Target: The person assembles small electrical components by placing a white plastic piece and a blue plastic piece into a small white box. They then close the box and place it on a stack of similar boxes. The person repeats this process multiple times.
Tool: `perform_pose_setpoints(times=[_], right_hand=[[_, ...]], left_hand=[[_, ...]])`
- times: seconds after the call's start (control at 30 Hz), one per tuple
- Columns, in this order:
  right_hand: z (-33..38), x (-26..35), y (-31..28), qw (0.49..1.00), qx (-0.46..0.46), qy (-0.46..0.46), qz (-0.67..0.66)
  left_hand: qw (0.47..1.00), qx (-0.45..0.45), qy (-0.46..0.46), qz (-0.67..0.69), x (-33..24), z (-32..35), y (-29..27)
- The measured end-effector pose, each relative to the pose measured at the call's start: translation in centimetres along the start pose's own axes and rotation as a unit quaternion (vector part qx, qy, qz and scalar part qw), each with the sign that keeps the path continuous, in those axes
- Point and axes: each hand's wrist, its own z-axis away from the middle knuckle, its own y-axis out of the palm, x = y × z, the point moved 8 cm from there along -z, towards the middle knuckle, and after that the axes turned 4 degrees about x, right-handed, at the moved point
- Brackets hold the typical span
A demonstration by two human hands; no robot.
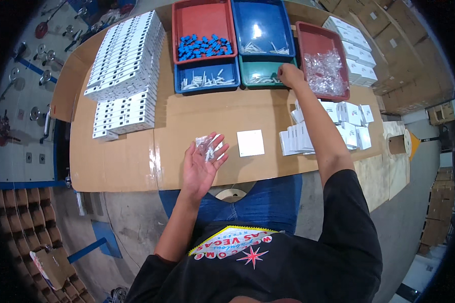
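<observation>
My left hand (201,164) is palm up over the cardboard-covered table, holding a small clear plastic bag (208,150) with little white pieces in it. A flat white square (251,143), thin like a card or leaflet, lies just right of that hand. Farther off, my right hand (291,76) reaches to the right end of a green tray (258,64) of slim white pieces. Its fingers are curled together, and I cannot see whether anything is in them. Beside it is a red tray (324,35) of crumpled clear plastic bags.
Blue trays (179,87) (262,20) hold white pieces; another red tray (202,20) holds blue parts. Stacked white boxes (121,55) stand at left. White folded leaflets (298,139) lie under my right forearm, with more white boxes (361,73) at far right.
</observation>
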Motion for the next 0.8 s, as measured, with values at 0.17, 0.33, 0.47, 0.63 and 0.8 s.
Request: perform_pose_setpoints(times=[0.17,0.33,0.47,0.63,0.8], right_hand=[[0.3,0.3,-0.5,0.999,0.025,-0.009,0.023],[-0.7,0.2,0.3,0.997,0.02,-0.076,-0.005],[-1.2,0.0,1.0,0.992,0.034,-0.092,-0.079],[-0.8,0.2,0.8,0.987,0.029,-0.108,-0.114],[-0.9,-0.1,1.3,0.991,0.05,-0.097,-0.082]], left_hand=[[1.0,-0.001,-0.01,-0.021,0.3,0.1,-0.6],[0.999,-0.012,-0.012,-0.045,0.8,0.1,-1.0],[0.999,-0.027,-0.009,-0.041,0.8,0.3,-1.5],[0.998,-0.038,-0.01,-0.053,0.7,0.5,-1.9],[0.998,-0.04,-0.005,-0.043,0.5,0.8,-1.8]])
